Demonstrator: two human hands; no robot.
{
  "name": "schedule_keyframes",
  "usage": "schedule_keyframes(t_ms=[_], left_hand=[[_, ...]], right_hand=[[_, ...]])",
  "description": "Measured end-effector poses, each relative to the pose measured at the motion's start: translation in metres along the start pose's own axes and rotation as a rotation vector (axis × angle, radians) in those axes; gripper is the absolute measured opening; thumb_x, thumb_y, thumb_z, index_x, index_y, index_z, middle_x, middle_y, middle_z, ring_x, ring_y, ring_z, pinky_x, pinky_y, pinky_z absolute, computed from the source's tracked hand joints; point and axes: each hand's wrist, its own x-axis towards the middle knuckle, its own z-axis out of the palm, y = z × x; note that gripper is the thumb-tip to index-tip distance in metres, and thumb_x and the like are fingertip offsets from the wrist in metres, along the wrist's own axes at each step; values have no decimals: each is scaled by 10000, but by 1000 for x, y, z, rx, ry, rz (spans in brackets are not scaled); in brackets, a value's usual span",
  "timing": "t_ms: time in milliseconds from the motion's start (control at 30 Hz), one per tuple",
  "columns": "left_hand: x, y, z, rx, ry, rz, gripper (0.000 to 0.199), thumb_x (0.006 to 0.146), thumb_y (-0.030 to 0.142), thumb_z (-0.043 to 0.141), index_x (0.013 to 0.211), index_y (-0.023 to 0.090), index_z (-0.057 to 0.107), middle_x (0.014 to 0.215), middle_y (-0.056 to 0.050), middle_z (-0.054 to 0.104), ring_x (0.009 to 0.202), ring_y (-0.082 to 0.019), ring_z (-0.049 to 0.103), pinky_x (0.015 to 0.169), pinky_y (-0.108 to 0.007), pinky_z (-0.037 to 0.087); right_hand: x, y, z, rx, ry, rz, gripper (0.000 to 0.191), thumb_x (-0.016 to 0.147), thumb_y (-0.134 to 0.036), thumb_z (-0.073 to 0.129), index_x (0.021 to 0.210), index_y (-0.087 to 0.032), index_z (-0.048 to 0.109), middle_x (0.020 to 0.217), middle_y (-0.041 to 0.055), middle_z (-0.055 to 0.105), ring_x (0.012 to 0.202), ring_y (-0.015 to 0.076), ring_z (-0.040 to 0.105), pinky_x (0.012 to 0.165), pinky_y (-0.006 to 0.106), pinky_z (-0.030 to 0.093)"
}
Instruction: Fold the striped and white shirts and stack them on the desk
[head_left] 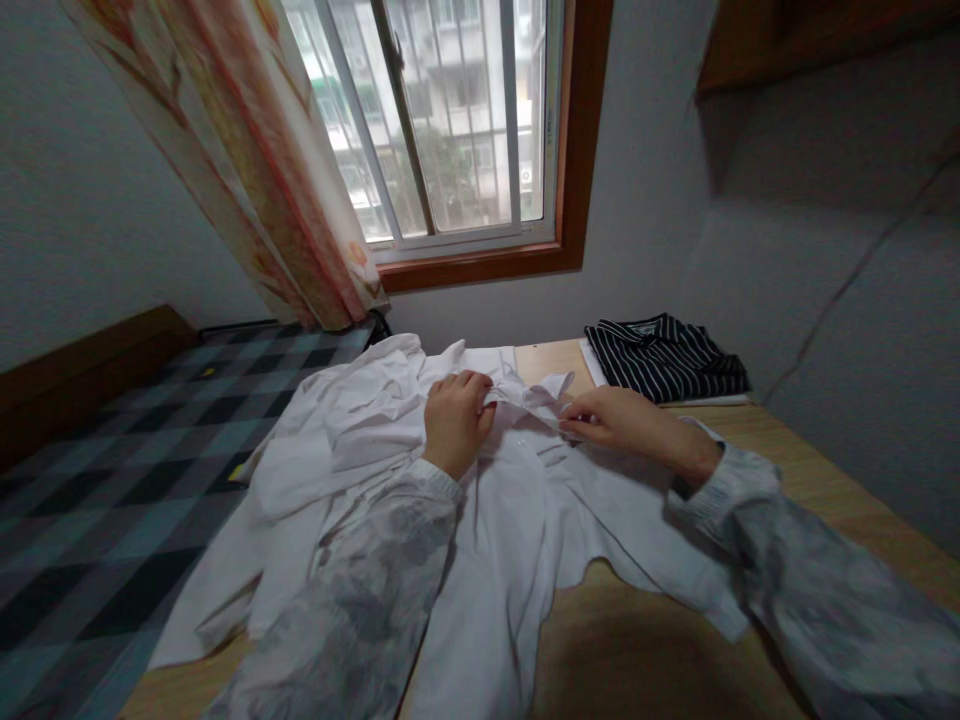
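Observation:
A white shirt [517, 500] lies spread and rumpled over the wooden table, its lower part running toward me and one sleeve reaching right. My left hand [456, 420] grips the shirt near its collar, fingers curled over the cloth. On the other side of the collar, my right hand [622, 425] pinches the fabric between thumb and fingers. The collar stretches slightly raised between both hands. More white cloth [360, 410] is heaped to the left; I cannot tell whether it is a separate garment.
A folded black-and-white striped garment [664, 355] rests at the table's back right, on something white. The wooden table [630, 650] meets a bed with a checked cover [112, 480] on the left. A curtain [300, 200] hangs beside the window [450, 120] behind.

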Motion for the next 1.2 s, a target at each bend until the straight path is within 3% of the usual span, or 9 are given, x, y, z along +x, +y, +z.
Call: schedule_keyframes(t_ms=[100, 233, 333, 467, 567, 700, 800, 1000, 1200], left_hand=[[-4, 1, 2, 38, 56, -27, 197, 893, 200, 715, 1082, 234, 670, 1093, -96, 730, 1067, -316, 664, 942, -439, 441], [-17, 12, 20, -46, -29, -16, 93, 904, 207, 714, 938, 236, 632, 921, -52, 722, 934, -264, 684, 886, -395, 426], [-26, 23, 35, -145, -59, -103, 139, 947, 308, 714, 872, 237, 620, 857, -39, 723, 840, -244, 678, 798, -364, 407], [-33, 32, 45, -233, -92, -199, 152, 961, 340, 698, 870, 246, 622, 779, -15, 706, 743, -234, 651, 709, -340, 354], [-35, 32, 47, -263, -102, -175, 94, 917, 266, 707, 930, 251, 615, 773, -8, 690, 731, -237, 633, 700, -336, 342], [-37, 30, 47, -299, -91, -126, 203, 835, 140, 669, 991, 252, 603, 776, -2, 660, 721, -236, 599, 696, -337, 336], [-38, 33, 47, -376, -72, -147, 202, 822, 130, 643, 979, 250, 602, 785, 4, 641, 713, -222, 577, 682, -328, 332], [-42, 43, 53, -613, -74, -212, 144, 827, 200, 680, 932, 238, 589, 746, 41, 563, 684, -172, 527, 650, -288, 320], [-40, 37, 64, -816, -65, -204, 121, 811, 190, 676, 879, 215, 579, 746, 43, 545, 691, -150, 489, 660, -278, 344]], right_hand=[[6, 0, 9, 144, 120, 31, 327, 1037, -348, 579, 859, -216, 820, 792, 53, 781, 688, 187, 656, 655, 298, 350], [11, -5, 35, 315, 392, 244, 288, 1008, -404, 598, 865, -207, 752, 698, 31, 735, 613, 191, 621, 625, 299, 354], [10, -11, 54, 456, 469, 354, 216, 955, -415, 662, 854, -224, 676, 631, -2, 696, 564, 190, 608, 594, 294, 368], [9, -20, 66, 512, 515, 283, 193, 930, -400, 700, 849, -228, 666, 794, 30, 744, 698, 199, 657, 668, 298, 444], [9, -27, 66, 508, 564, 185, 191, 916, -389, 729, 835, -220, 685, 843, 44, 706, 758, 200, 621, 690, 308, 453], [9, -37, 69, 747, 496, 201, 265, 919, -461, 754, 864, -216, 668, 717, -4, 627, 644, 168, 550, 581, 291, 401], [9, -41, 77, 889, 410, 205, 338, 914, -534, 772, 891, -213, 669, 695, -7, 656, 614, 162, 576, 556, 283, 406], [10, -33, 92, 921, 395, 235, 452, 892, -646, 784, 901, -196, 742, 763, 49, 757, 662, 190, 678, 593, 297, 482], [10, -30, 86, 893, 336, 214, 443, 894, -631, 780, 895, -188, 799, 779, 58, 777, 662, 187, 662, 595, 299, 478]])
